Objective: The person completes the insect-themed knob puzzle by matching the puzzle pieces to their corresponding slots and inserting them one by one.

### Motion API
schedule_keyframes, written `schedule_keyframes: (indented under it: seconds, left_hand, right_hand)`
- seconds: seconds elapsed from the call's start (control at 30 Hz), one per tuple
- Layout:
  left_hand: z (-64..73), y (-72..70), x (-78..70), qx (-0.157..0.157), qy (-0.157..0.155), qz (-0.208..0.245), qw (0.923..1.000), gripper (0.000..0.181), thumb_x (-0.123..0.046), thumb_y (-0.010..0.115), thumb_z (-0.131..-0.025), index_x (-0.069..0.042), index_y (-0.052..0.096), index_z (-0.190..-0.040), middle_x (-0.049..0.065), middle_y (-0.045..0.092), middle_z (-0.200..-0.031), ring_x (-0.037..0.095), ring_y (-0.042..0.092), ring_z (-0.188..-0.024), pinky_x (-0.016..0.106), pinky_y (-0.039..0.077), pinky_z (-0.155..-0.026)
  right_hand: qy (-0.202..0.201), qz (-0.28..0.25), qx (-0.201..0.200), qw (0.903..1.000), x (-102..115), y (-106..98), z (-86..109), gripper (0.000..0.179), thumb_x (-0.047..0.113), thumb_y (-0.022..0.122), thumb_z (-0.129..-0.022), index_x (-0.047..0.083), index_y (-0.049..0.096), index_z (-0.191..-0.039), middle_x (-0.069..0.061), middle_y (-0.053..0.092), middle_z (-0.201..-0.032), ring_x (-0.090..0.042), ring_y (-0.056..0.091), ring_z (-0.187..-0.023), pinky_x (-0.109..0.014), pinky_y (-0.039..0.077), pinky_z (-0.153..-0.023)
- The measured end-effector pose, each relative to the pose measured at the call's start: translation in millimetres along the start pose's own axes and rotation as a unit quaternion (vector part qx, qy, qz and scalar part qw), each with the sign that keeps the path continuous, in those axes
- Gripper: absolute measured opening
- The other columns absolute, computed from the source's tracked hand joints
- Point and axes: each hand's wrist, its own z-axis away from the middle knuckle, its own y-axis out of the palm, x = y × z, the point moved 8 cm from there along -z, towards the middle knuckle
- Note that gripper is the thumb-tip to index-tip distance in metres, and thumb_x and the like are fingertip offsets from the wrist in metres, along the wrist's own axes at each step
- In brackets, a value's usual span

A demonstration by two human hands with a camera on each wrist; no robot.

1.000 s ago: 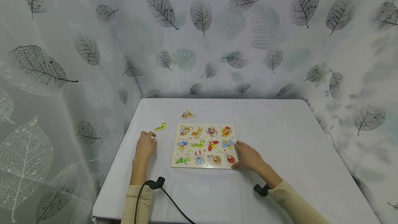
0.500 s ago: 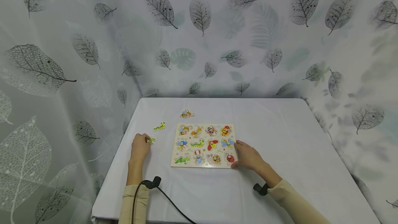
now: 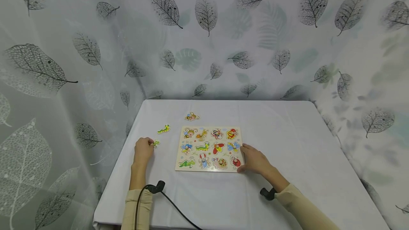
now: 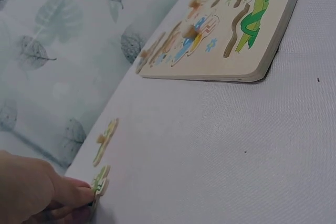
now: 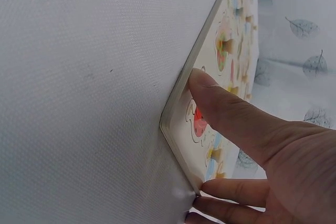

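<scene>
At the table's left, my left hand (image 3: pixel 142 151) pinches a small green puzzle piece (image 3: pixel 156 143) between thumb and fingers, low over the cloth. In the left wrist view part of that piece (image 4: pixel 100 183) is hidden by the fingertips. My right hand (image 3: pixel 255 159) grips the near right corner of a wooden insect peg puzzle board (image 3: pixel 198 169). The right wrist view has its thumb (image 5: pixel 231 114) over the near edge and its fingers along the right edge. A green caterpillar piece (image 3: pixel 164 129) and a bee piece (image 3: pixel 192 116) lie loose beyond the left hand.
A white cloth covers the table (image 3: pixel 287 130). A leaf-print curtain (image 3: pixel 217 45) hangs behind and at both sides. Each wrist wears a black camera; a black cable (image 3: pixel 179 208) runs from the left one across the table's front.
My left hand has shifted slightly left and back, exposing the green piece at its fingertips. The right hand and the board have stayed in place.
</scene>
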Motion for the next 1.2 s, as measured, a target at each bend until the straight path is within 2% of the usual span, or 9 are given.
schedule_keyframes:
  seconds: [0.47, 0.63, 0.77, 0.93, 1.2]
  left_hand:
    - [3.6, -2.3, -2.8, 0.007, -0.013, 0.027, 0.9995, 0.014, 0.0, 0.065, -0.096, 0.005, 0.073, -0.106, 0.02, 0.066, -0.102, 0.033, 0.065, -0.092, 0.041, 0.058, -0.073]
    - [7.0, -7.5, -11.0, 0.004, -0.001, 0.032, 0.9995, 0.013, 0.001, 0.066, -0.095, 0.004, 0.074, -0.104, 0.019, 0.066, -0.1, 0.032, 0.063, -0.091, 0.039, 0.056, -0.072]
    - [10.5, -12.7, -21.1, 0.003, 0.012, 0.036, 0.9993, 0.01, 0.0, 0.069, -0.094, 0.003, 0.075, -0.102, 0.017, 0.067, -0.097, 0.03, 0.064, -0.088, 0.038, 0.056, -0.07]
    - [18.2, -15.8, -39.4, 0.028, 0.025, 0.039, 0.9985, 0.009, -0.003, 0.073, -0.094, 0.001, 0.076, -0.101, 0.014, 0.069, -0.093, 0.027, 0.064, -0.086, 0.034, 0.055, -0.067]
    - [34.7, -6.9, -76.3, 0.071, 0.068, 0.051, 0.9938, 0.009, -0.002, 0.077, -0.092, -0.001, 0.077, -0.1, 0.008, 0.07, -0.092, 0.023, 0.065, -0.084, 0.032, 0.056, -0.067]
  right_hand:
    - [-0.001, -0.002, -0.001, 1.0, 1, -1, 0.5, 0.101, 0.036, 0.1, -0.067, -0.006, 0.053, -0.146, -0.025, 0.047, -0.157, -0.043, 0.046, -0.144, -0.059, 0.044, -0.115]
    - [-0.003, -0.004, -0.005, 1.0, 0, 0, 1.0, 0.101, 0.035, 0.1, -0.066, -0.006, 0.054, -0.146, -0.024, 0.047, -0.157, -0.043, 0.046, -0.144, -0.06, 0.044, -0.114]
    - [-0.005, -0.006, -0.007, 0.9999, -1, 1, 0.8, 0.101, 0.035, 0.1, -0.066, -0.006, 0.054, -0.146, -0.024, 0.047, -0.157, -0.043, 0.046, -0.144, -0.06, 0.044, -0.114]
    - [-0.003, -0.01, -0.007, 0.9999, -1, 1, -0.3, 0.101, 0.035, 0.1, -0.066, -0.005, 0.054, -0.146, -0.024, 0.047, -0.157, -0.043, 0.045, -0.144, -0.059, 0.044, -0.115]
    - [-0.008, -0.002, -0.005, 1.0, 0, 1, -0.3, 0.1, 0.036, 0.1, -0.067, -0.006, 0.054, -0.146, -0.025, 0.047, -0.157, -0.044, 0.046, -0.144, -0.059, 0.044, -0.115]
